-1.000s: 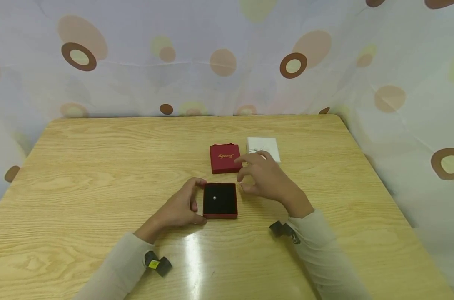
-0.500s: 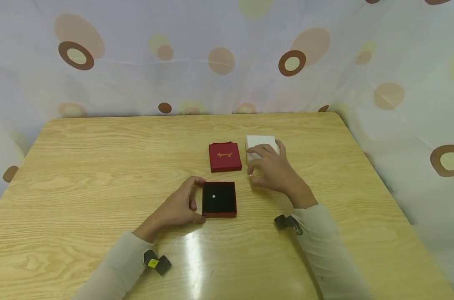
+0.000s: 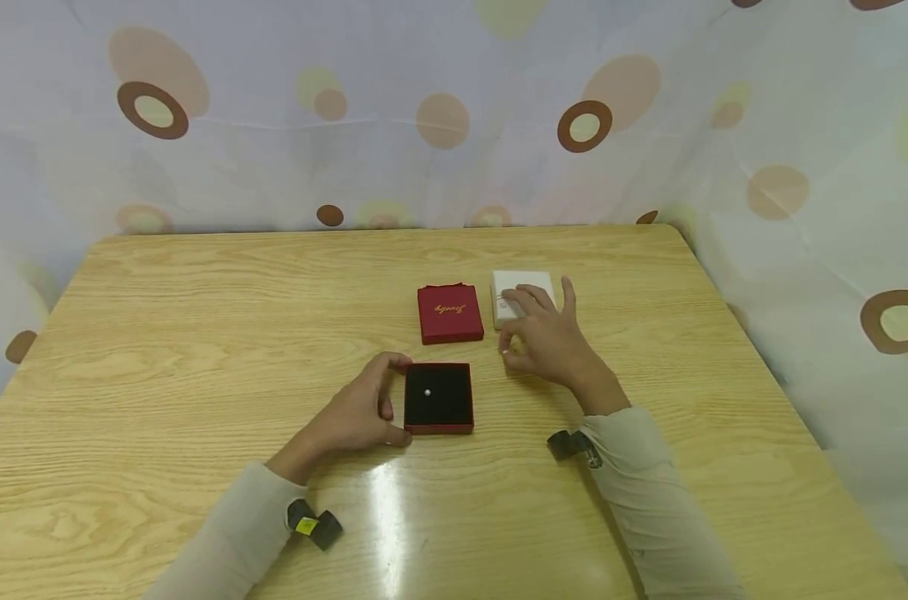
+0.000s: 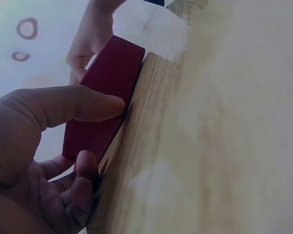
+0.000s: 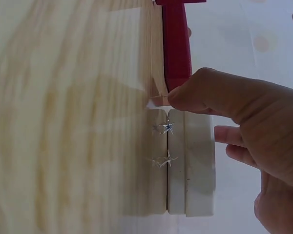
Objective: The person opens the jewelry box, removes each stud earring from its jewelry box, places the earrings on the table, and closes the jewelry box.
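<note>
My left hand grips the left side of a shallow red jewelry box, thumb along its near side and a finger at its far corner. On the box's black lining sits a pearl stud earring. My right hand pinches a small earring between thumb and forefinger; in the right wrist view its thin pin sticks out at the thumb tip, partly hidden. That hand is just in front of a white box. Two star-shaped earrings show beside the white box's near side.
Behind the open box lies a red lid with gold lettering and a ribbon, left of the white box. All rest on a wood-grain table. A dotted curtain hangs along the back and right side.
The right hand has moved right, away from the open box and towards the white box, still pinching the small earring. My left hand keeps its hold on the box.
</note>
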Demonstrator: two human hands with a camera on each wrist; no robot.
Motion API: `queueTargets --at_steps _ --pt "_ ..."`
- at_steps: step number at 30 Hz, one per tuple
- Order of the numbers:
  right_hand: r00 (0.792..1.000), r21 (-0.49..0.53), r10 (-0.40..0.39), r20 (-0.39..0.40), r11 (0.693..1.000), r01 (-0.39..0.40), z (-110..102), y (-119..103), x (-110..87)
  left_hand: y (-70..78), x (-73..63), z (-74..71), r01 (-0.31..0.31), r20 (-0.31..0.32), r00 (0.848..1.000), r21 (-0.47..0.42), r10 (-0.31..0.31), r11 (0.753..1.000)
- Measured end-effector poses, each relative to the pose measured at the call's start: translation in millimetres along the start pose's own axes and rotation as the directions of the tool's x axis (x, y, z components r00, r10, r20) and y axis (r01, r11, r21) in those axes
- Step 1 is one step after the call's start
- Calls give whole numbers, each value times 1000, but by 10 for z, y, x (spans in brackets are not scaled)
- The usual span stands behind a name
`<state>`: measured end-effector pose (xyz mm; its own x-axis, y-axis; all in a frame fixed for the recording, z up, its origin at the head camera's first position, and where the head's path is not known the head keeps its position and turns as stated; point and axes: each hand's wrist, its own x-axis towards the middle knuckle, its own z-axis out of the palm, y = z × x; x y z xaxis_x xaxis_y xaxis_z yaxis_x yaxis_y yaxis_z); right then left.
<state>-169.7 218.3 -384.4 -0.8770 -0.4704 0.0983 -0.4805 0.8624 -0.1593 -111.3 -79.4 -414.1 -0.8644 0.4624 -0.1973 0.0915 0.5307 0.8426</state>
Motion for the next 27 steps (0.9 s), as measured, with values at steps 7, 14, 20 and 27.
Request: queueTargets --at_steps 7,14,20,27 --pt "1000 -15 13 4 1000 -13 11 -1 4 -1 -2 -6 -11 3 1000 3 11 1000" --pt "999 -32 27 24 999 -26 -1 -5 5 0 -4 -12 -12 8 1000 10 12 1000" --pt "999 -45 32 37 999 -30 -12 -3 10 1 -6 -18 -10 9 1000 5 10 1000" --pt "999 -25 -22 -27 999 21 -172 -141 -11 -2 1 -17 -4 12 1000 2 4 1000"
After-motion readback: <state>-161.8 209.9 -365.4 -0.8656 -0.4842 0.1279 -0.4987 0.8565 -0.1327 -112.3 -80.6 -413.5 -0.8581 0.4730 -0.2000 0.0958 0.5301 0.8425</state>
